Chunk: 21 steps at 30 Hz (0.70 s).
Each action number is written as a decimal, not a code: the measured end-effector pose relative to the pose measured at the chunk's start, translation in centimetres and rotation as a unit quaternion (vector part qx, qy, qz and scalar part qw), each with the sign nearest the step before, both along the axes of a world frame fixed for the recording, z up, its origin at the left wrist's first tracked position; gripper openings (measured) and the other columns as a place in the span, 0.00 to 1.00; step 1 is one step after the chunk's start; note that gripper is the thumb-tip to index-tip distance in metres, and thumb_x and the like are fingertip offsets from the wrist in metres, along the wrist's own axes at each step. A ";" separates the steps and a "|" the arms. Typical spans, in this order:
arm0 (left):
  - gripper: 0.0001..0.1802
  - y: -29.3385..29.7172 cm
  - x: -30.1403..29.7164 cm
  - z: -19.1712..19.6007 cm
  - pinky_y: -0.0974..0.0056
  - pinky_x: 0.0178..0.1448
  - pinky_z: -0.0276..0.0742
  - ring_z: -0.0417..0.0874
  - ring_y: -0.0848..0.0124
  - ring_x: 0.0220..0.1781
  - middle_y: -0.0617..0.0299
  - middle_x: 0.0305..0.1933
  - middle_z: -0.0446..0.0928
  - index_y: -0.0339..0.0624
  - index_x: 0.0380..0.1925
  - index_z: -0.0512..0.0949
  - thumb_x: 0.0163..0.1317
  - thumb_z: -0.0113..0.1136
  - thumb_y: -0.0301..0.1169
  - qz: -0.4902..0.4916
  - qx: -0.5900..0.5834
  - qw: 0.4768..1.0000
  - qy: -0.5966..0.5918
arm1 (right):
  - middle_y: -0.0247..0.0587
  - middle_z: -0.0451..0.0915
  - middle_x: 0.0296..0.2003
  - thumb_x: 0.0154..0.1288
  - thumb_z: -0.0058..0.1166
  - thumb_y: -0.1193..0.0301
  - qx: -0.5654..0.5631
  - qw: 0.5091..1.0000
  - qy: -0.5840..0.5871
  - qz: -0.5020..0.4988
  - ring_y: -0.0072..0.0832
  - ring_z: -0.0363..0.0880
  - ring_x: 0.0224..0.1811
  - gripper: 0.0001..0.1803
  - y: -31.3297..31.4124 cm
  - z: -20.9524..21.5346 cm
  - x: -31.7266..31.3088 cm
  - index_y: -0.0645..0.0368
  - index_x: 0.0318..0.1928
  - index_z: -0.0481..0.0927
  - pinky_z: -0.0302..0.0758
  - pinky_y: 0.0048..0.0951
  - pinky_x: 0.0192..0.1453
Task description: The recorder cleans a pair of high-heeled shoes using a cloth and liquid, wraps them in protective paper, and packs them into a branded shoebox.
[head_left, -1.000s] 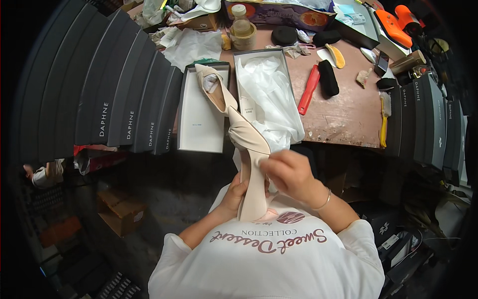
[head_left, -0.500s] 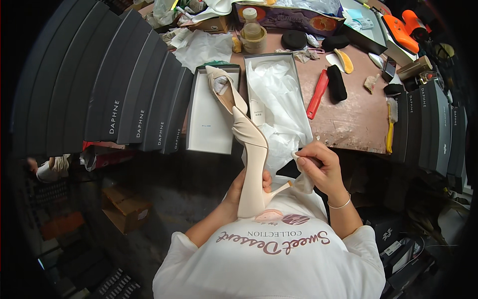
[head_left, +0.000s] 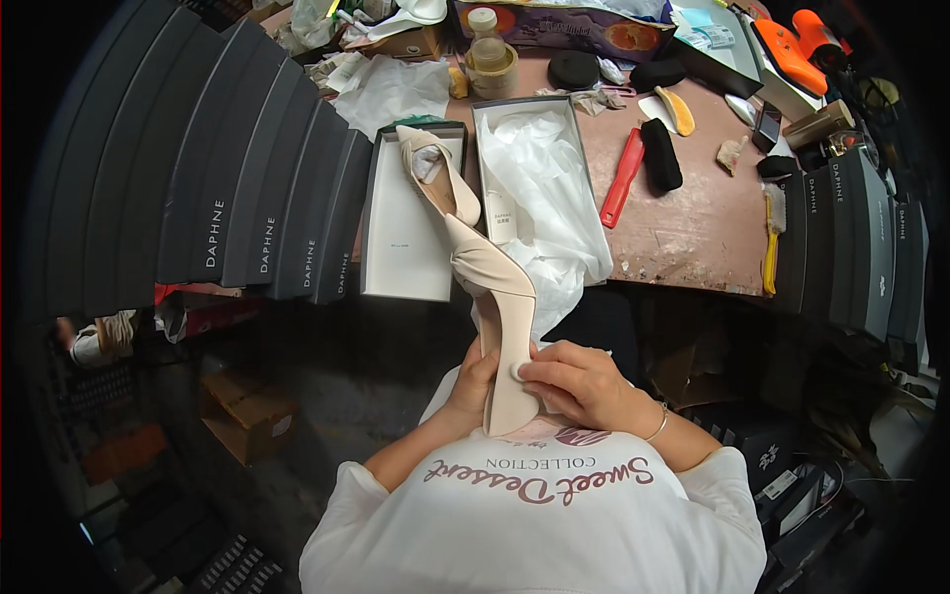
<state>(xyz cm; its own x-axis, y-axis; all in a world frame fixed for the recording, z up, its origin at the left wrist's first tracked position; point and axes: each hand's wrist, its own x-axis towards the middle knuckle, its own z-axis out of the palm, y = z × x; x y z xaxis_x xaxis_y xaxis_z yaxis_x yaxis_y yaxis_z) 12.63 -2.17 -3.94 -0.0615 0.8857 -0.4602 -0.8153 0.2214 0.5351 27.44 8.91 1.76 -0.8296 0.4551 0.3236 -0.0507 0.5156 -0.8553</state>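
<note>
A beige high-heeled shoe (head_left: 510, 317) is held toe away from me, close against my shirt. My left hand (head_left: 473, 384) is closed around it from the left side, with part of its fingers hidden behind the shoe. Against the side near the heel, my right hand (head_left: 586, 386) presses a small white cloth (head_left: 520, 371) pinched in its fingertips; most of the cloth is hidden. The thin heel is covered by my right hand. Just beyond lies a matching beige shoe (head_left: 463, 203), its toe in a shallow white-lined box part (head_left: 406, 262) and its near end overlapped by the held shoe.
A box (head_left: 584, 148) of white tissue paper (head_left: 549, 218) lies beside it. To the right are a red-handled tool (head_left: 622, 178), a black pad (head_left: 661, 155) and a yellow-handled brush (head_left: 771, 243). Dark shoe boxes (head_left: 237, 178) stand at left, more (head_left: 853, 247) at right. A bottle (head_left: 485, 49) stands behind.
My right hand has moved left and down, bringing the white cloth from beside the shoe onto its side near the heel. The held shoe stays nearly in place.
</note>
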 end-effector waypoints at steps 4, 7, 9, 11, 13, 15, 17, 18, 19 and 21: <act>0.27 -0.3 -0.2 -0.3 0.68 0.50 0.78 0.79 0.72 0.45 0.60 0.43 0.75 0.41 0.54 0.65 0.62 0.60 0.43 -0.008 0.017 1.000 -0.005 | 0.42 0.77 0.33 0.52 0.64 0.77 -0.008 0.998 0.007 0.062 0.34 0.79 0.30 0.13 -0.4 -0.4 0.8 0.60 0.40 0.81 0.77 0.30 0.32; 0.25 -0.2 0.6 0.3 0.68 0.50 0.77 0.79 0.72 0.44 0.58 0.43 0.76 0.39 0.54 0.65 0.65 0.58 0.42 0.021 -0.005 1.000 -0.002 | 0.41 0.77 0.33 0.52 0.64 0.77 0.045 0.999 0.019 -0.024 0.34 0.79 0.30 0.12 0.5 -0.1 -0.5 0.61 0.39 0.81 0.77 0.30 0.31; 0.26 -0.2 0.4 0.6 0.68 0.49 0.77 0.79 0.72 0.44 0.58 0.43 0.75 0.39 0.54 0.64 0.64 0.59 0.42 0.032 0.004 0.999 0.001 | 0.41 0.78 0.34 0.51 0.63 0.78 0.029 0.999 0.023 0.018 0.33 0.79 0.30 0.13 0.3 0.0 -0.6 0.61 0.40 0.80 0.77 0.29 0.31; 0.28 -0.4 0.1 0.1 0.68 0.48 0.77 0.79 0.72 0.43 0.59 0.43 0.75 0.41 0.55 0.64 0.62 0.61 0.44 0.002 0.032 0.999 -0.003 | 0.41 0.78 0.34 0.50 0.63 0.80 -0.021 0.995 0.015 0.096 0.33 0.80 0.30 0.14 0.1 -0.1 0.6 0.60 0.40 0.81 0.78 0.29 0.30; 0.31 -0.3 -0.1 0.0 0.68 0.47 0.78 0.78 0.72 0.40 0.60 0.42 0.75 0.43 0.55 0.66 0.58 0.64 0.46 -0.006 0.005 1.000 -0.003 | 0.40 0.78 0.34 0.51 0.63 0.80 -0.006 0.997 0.008 0.081 0.33 0.80 0.30 0.14 0.0 -0.2 0.6 0.60 0.41 0.81 0.78 0.29 0.31; 0.29 -0.3 0.2 -0.1 0.68 0.47 0.78 0.79 0.72 0.40 0.60 0.41 0.75 0.43 0.53 0.68 0.59 0.64 0.47 0.012 0.011 1.000 -0.014 | 0.39 0.78 0.34 0.51 0.63 0.80 0.052 0.999 0.009 0.013 0.33 0.80 0.31 0.14 0.5 0.2 -0.3 0.60 0.41 0.81 0.78 0.29 0.32; 0.27 -0.2 0.4 0.6 0.68 0.47 0.78 0.79 0.72 0.40 0.61 0.41 0.76 0.43 0.52 0.68 0.60 0.63 0.46 0.034 -0.034 0.999 0.008 | 0.40 0.77 0.33 0.51 0.63 0.79 0.012 1.000 0.005 0.028 0.35 0.79 0.30 0.13 0.7 -0.1 -0.4 0.60 0.41 0.80 0.77 0.30 0.32; 0.27 -0.3 0.1 0.2 0.68 0.47 0.79 0.79 0.72 0.42 0.61 0.41 0.76 0.43 0.54 0.67 0.61 0.62 0.45 0.019 -0.011 1.000 0.015 | 0.40 0.76 0.33 0.52 0.63 0.78 0.009 0.999 0.008 0.052 0.35 0.79 0.29 0.13 0.4 -0.2 -0.1 0.61 0.40 0.80 0.77 0.30 0.32; 0.28 -0.3 -0.2 0.1 0.68 0.49 0.78 0.79 0.72 0.44 0.60 0.43 0.76 0.42 0.55 0.65 0.62 0.61 0.45 0.007 0.009 1.000 0.014 | 0.41 0.76 0.33 0.53 0.62 0.78 0.006 0.997 0.011 0.076 0.36 0.78 0.29 0.12 0.3 -0.3 0.2 0.62 0.40 0.79 0.76 0.30 0.31; 0.31 -0.6 -0.1 -0.4 0.67 0.52 0.77 0.79 0.71 0.48 0.57 0.46 0.75 0.40 0.58 0.62 0.64 0.58 0.46 -0.016 0.045 0.999 0.001 | 0.42 0.74 0.32 0.54 0.61 0.78 -0.015 0.995 0.019 0.099 0.37 0.78 0.29 0.12 0.4 0.0 0.5 0.61 0.41 0.79 0.76 0.32 0.30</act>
